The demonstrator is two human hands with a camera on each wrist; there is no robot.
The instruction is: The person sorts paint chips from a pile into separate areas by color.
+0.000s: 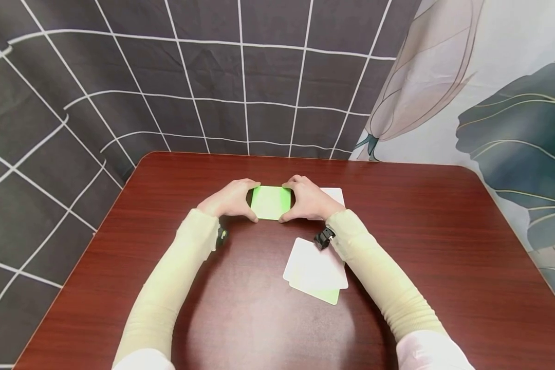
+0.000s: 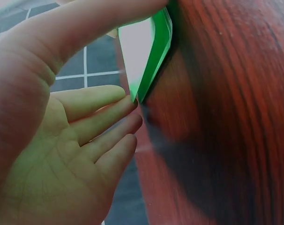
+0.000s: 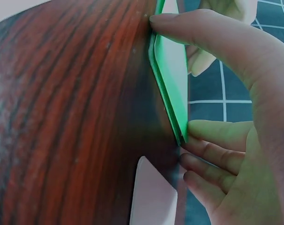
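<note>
A small stack of light green cards [image 1: 271, 203] lies toward the far side of the table. My left hand [image 1: 230, 198] grips its left side, thumb at the near corner and fingertips at the far one. On the opposite side, my right hand [image 1: 311, 198] holds it the same way. Several thin layers show along the stack's edge [image 3: 168, 98] in the right wrist view. In the left wrist view, fingertips meet the far corner of the stack [image 2: 153, 56]. A pale card [image 1: 336, 195] lies partly hidden behind my right hand.
Nearer me, below the right wrist, pale cards [image 1: 315, 267] overlap a green card [image 1: 329, 296] on the dark red wooden table [image 1: 421, 231]. A dark grid-patterned curtain [image 1: 273, 77] hangs behind the far edge, with a leaf-patterned curtain [image 1: 513, 128] to the right.
</note>
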